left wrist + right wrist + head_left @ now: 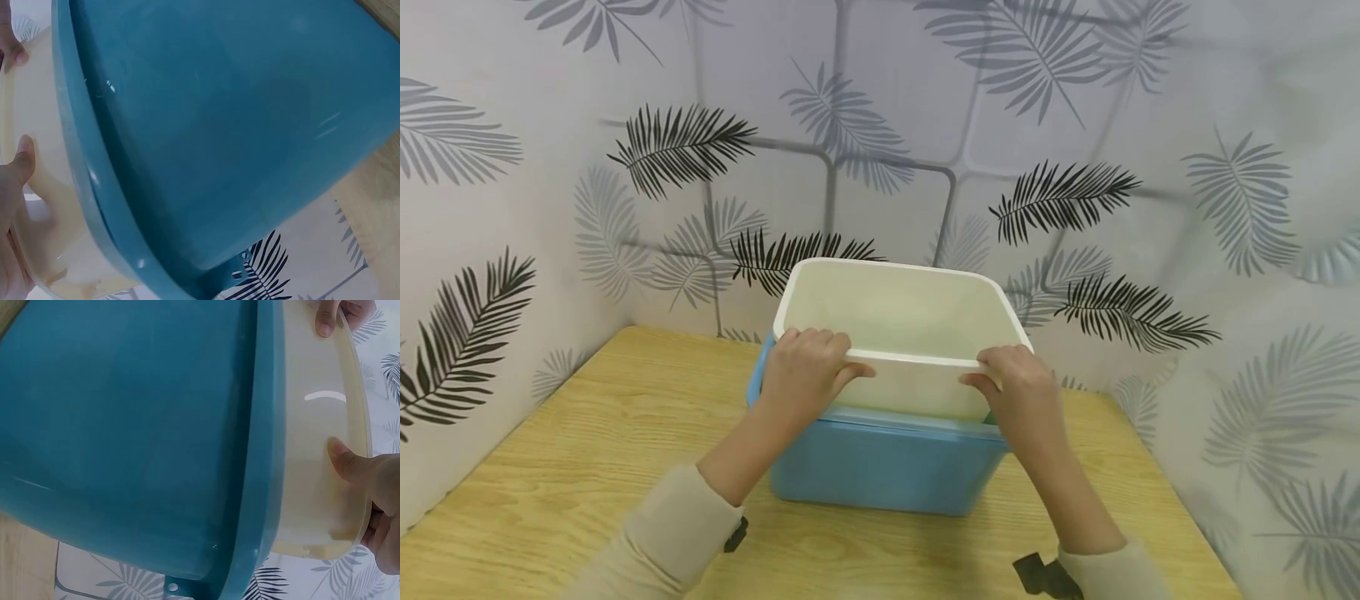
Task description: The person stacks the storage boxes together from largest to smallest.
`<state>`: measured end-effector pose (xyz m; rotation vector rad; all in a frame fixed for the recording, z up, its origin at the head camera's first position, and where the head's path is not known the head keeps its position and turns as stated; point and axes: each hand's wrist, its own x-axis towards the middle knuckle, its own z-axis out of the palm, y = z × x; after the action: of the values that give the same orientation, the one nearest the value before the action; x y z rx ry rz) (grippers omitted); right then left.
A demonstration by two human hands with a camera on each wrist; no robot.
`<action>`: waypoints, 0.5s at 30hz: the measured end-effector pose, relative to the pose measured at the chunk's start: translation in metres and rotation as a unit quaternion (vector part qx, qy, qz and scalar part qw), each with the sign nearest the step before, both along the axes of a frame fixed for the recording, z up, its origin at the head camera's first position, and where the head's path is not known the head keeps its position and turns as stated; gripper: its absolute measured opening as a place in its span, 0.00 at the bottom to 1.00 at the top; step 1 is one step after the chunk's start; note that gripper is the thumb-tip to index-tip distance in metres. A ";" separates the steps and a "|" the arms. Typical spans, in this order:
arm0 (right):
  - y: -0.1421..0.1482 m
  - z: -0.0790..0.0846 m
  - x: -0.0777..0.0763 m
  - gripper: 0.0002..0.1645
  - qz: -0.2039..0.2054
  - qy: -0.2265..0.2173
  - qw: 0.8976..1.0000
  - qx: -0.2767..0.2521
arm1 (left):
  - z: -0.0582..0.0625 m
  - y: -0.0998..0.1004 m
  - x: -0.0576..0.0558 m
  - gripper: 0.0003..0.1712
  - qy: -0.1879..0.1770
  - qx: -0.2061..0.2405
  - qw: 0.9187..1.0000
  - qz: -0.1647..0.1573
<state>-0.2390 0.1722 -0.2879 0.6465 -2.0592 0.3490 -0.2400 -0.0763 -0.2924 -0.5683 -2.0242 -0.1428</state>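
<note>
A cream plastic bin [910, 387] with a white rim stands partly inside a blue plastic bin [887, 467], its upper part showing above the blue rim. My left hand [805, 367] grips the cream bin's near rim toward the left corner, thumb on the outer wall. Toward the right corner, my right hand [1018, 387] pinches the same rim, with its thumb [347, 461] against the outside. Both wrist views show the blue wall close up and the cream wall rising past its edge. The cream bin's lower part is hidden within the blue one.
The blue bin rests on a yellow wood-grain table [625, 450]. Behind and at both sides hangs a pale backdrop [895, 100] printed with grey and black leaves. A small patch of green shows between the bins by the right hand.
</note>
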 end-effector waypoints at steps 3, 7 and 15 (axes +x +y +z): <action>0.000 -0.004 0.000 0.18 -0.001 0.001 1.000 0.002 | -0.005 0.001 -0.001 0.27 -0.001 0.003 1.000 -0.003; 0.001 -0.009 -0.001 0.18 -0.004 0.003 1.000 0.004 | -0.010 0.002 -0.001 0.26 -0.009 0.008 1.000 -0.010; 0.003 -0.021 -0.003 0.18 0.001 0.002 1.000 0.004 | -0.020 0.002 -0.001 0.26 -0.013 0.012 1.000 -0.014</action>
<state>-0.2422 0.1749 -0.3092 0.6544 -2.0578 0.3405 -0.2414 -0.0743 -0.3120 -0.5830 -2.0377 -0.1932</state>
